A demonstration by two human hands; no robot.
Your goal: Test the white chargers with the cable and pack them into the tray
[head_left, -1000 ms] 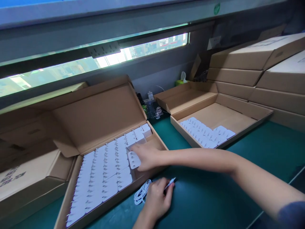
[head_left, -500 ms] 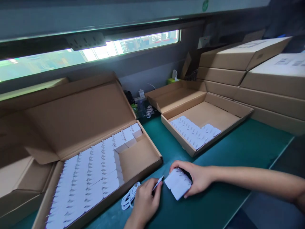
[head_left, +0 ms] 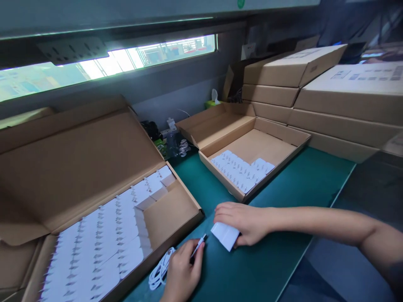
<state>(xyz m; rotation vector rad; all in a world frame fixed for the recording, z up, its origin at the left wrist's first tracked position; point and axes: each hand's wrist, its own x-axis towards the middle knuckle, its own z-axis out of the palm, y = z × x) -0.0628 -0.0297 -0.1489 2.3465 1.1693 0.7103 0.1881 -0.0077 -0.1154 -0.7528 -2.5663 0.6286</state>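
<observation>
My right hand point(head_left: 244, 222) is shut on a white plug charger point(head_left: 224, 235), which sits partly under its fingers just above the green mat point(head_left: 270, 239). My left hand point(head_left: 182, 272) pinches the slim white connector of a USB cable point(head_left: 199, 245), close to the charger. The cable's white coil point(head_left: 160, 272) lies beside that hand, against the front wall of a large open cardboard box point(head_left: 171, 214). Rows of white chargers point(head_left: 103, 239) fill the box's left part, and bare cardboard shows at its right end.
A smaller open cardboard box point(head_left: 220, 184) holds white chargers point(head_left: 239, 172) behind the hands. Stacked flat cartons point(head_left: 343, 105) rise at the back right. A tissue box point(head_left: 212, 103), a clear bag point(head_left: 172, 144) and a wall power strip point(head_left: 72, 50) lie beyond. The mat's edge runs at right.
My right hand has moved from the large box out to the mat, carrying a white charger. My left hand keeps the cable end. The view has swung, so everything sits further left.
</observation>
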